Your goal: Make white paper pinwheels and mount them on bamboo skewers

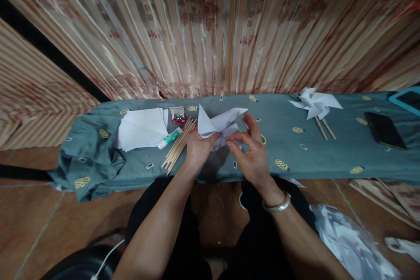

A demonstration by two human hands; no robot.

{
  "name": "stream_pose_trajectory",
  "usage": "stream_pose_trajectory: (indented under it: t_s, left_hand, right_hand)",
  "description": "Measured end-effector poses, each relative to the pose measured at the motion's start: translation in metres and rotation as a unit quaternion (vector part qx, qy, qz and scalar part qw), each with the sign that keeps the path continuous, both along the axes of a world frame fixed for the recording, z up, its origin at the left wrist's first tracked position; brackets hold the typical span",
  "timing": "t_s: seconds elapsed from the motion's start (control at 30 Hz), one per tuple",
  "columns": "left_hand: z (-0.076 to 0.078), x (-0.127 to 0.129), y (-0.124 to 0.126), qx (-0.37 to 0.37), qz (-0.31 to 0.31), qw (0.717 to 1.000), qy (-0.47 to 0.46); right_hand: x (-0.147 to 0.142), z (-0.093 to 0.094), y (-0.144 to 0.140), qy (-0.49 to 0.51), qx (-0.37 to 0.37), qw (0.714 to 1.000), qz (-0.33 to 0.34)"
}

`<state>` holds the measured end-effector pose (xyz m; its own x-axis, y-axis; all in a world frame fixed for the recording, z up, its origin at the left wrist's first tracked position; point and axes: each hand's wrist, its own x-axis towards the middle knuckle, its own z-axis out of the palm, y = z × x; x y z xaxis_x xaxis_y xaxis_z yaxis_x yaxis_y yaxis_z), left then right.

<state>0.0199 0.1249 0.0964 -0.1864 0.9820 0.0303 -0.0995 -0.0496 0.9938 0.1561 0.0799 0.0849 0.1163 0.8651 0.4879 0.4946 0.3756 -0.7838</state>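
A white paper pinwheel (219,124), its corners curled inward, is held above the cloth between both hands. My left hand (199,146) grips it from the left, with the thumb pressed near its centre. My right hand (251,153) is closed in a pinch on its lower right part, other fingers raised. Whether those fingertips also hold something small cannot be made out. Beside my left hand lie several thin wooden sticks (179,145). Left of them are a green-and-white tube (169,138), a small red box (178,115) of metal pins, and a stack of white paper (142,129).
Pinwheels on sticks (315,104) lie at the right of the green cloth (282,140). Farther right are a dark phone (384,130) and a blue-framed device (408,98). A curtain (210,30) hangs behind. A clear plastic bag (348,240) of paper sits on the floor.
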Motion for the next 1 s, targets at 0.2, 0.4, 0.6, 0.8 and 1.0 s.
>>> stream_pose_trajectory:
  t_s: [0.2, 0.4, 0.6, 0.8, 1.0]
  left_hand:
    - [-0.001, 0.003, 0.000, 0.012, -0.010, 0.999, -0.037]
    - [-0.003, 0.002, -0.002, 0.021, -0.032, 0.999, -0.004]
    - [-0.003, -0.001, -0.003, 0.031, -0.064, 0.997, 0.024]
    - [-0.004, -0.003, -0.005, 0.034, -0.073, 0.996, 0.033]
    - [-0.003, -0.004, -0.006, 0.031, -0.089, 0.994, 0.062]
  right_hand:
    - [-0.005, -0.001, 0.001, -0.012, -0.015, 1.000, 0.006]
    - [-0.004, -0.004, 0.005, -0.044, 0.020, 0.999, -0.009]
    - [-0.003, -0.007, 0.007, -0.066, 0.033, 0.997, -0.007]
    - [0.000, -0.008, 0.010, -0.061, 0.035, 0.997, -0.003]
    - [0.001, -0.012, 0.012, -0.073, 0.047, 0.996, -0.006]
